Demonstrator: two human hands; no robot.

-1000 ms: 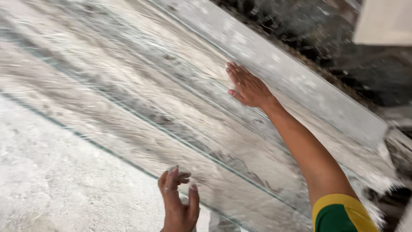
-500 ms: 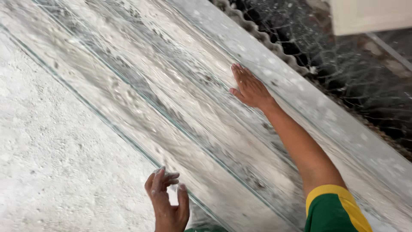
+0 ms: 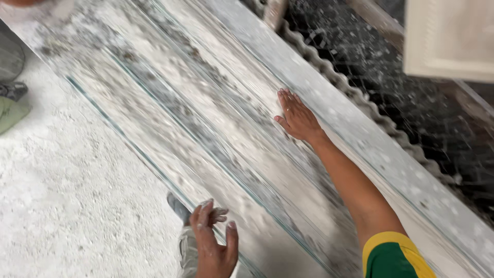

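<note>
Several large dusty glass sheets (image 3: 170, 103) lie stacked at a slant, their green edges running from upper left to lower right. My right hand (image 3: 297, 119) rests flat on the upper sheet, palm down, fingers stretched out, with the arm reaching in from a green and yellow sleeve (image 3: 393, 257). My left hand (image 3: 213, 242) is at the lower edge of the stack, its dusty fingers curled over the edge of a glass sheet and the thumb spread.
A dusty concrete floor (image 3: 67, 206) lies at left. My grey trouser leg and dark shoe (image 3: 179, 208) stand by the glass edge. Behind the glass are a corrugated sheet (image 3: 355, 92), wire mesh (image 3: 411, 113) and a cream panel (image 3: 447, 41). A green object (image 3: 11, 113) sits far left.
The view has swung and steadied, showing more floor at left. My left hand has risen slightly and curled onto the glass edge. My right hand stays flat on the glass.
</note>
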